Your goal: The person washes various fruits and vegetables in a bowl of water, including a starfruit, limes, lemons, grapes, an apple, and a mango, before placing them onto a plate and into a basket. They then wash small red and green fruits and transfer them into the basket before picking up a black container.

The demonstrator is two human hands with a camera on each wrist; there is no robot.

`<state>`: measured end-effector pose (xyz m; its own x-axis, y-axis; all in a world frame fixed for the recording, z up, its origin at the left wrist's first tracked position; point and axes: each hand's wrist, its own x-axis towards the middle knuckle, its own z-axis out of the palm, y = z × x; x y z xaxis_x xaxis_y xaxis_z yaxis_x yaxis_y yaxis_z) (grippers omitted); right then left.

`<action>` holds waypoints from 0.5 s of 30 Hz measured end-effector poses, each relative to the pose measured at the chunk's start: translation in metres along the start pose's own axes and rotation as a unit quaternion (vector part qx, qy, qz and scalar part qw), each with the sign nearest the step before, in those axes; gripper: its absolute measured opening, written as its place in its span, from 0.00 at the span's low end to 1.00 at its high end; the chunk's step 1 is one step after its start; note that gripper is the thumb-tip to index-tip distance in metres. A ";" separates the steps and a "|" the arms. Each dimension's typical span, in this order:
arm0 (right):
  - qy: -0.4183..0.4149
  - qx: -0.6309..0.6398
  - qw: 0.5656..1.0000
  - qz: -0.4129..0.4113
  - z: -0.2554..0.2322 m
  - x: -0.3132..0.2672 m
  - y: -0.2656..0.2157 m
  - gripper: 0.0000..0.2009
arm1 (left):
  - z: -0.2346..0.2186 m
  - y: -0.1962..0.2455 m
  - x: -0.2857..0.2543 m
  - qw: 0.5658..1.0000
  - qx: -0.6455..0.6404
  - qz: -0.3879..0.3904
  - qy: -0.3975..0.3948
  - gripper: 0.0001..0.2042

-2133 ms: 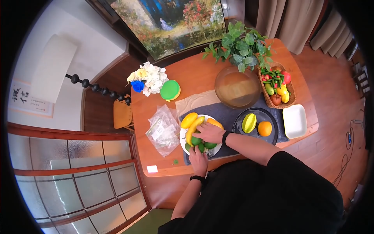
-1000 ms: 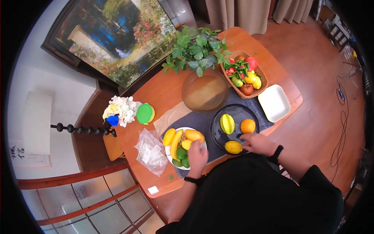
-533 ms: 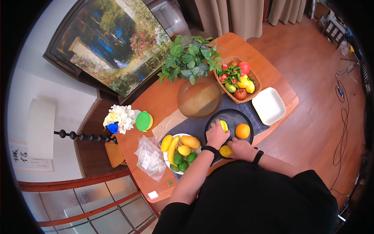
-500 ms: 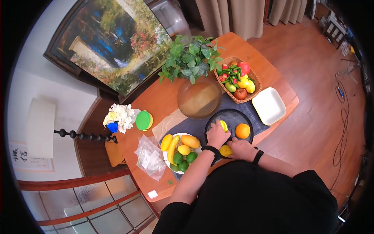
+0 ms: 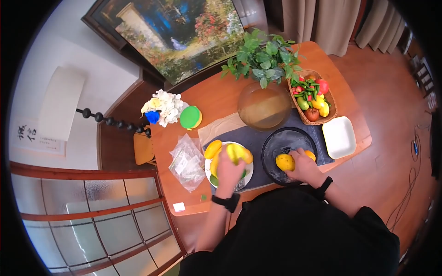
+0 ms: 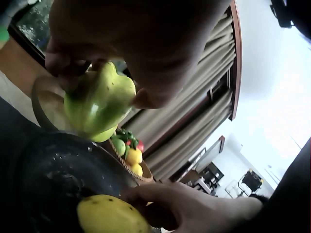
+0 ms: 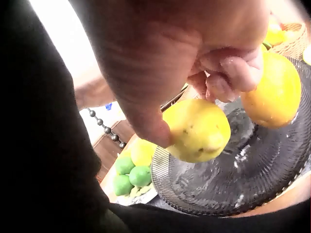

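My left hand [image 5: 229, 172] grips a green-yellow star fruit [image 5: 236, 152], held over the white plate [image 5: 249, 178]. In the left wrist view the ribbed star fruit [image 6: 99, 104] sits between thumb and fingers. On the plate are a mango [image 5: 212, 150], limes and other yellow fruit, partly hidden by that hand. My right hand [image 5: 304, 169] pinches a yellow oval fruit with dark spots [image 5: 285, 162] over the round black ridged tray [image 5: 275, 140]. Beside its curled fingers in the right wrist view is an orange [image 7: 272, 90], partly behind the hand in the head view.
A brown glass bowl [image 5: 264, 108] stands behind the tray. To the right are a wicker basket [image 5: 332, 103] of produce and a white square dish [image 5: 340, 138]. Plastic bags [image 5: 187, 163], a green-lidded tub [image 5: 190, 117], flowers [image 5: 165, 108] and a leafy plant [image 5: 264, 60] surround the rest.
My right hand went from the plate to the tray, where the spotted yellow fruit appeared. My left hand then took the star fruit from the tray and carried it left over the plate.
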<state>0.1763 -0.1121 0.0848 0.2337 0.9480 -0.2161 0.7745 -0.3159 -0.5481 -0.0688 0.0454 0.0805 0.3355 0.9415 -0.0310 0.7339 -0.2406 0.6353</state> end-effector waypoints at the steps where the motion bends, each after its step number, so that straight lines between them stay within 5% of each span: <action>1: 0.016 0.034 0.999 -0.021 0.000 0.006 -0.005 0.30 | -0.012 -0.021 -0.002 0.999 0.002 -0.004 0.033 0.37; 7: -0.006 0.065 0.990 -0.129 0.020 0.039 -0.055 0.25 | -0.059 -0.143 0.000 0.986 0.012 -0.126 0.108 0.29; 9: -0.030 0.052 0.988 -0.141 0.038 0.045 -0.069 0.25 | -0.064 -0.175 0.003 0.993 0.068 -0.042 0.082 0.29; 15: -0.088 0.010 0.978 -0.191 0.070 0.045 -0.084 0.24 | -0.052 -0.213 0.022 0.999 -0.001 -0.010 -0.052 0.28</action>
<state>0.0802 -0.0461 0.0644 -0.1765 0.9759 -0.1279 0.7732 0.0571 -0.6316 -0.2488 0.1296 -0.0151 0.3815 0.9161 -0.1236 0.7391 -0.2220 0.6360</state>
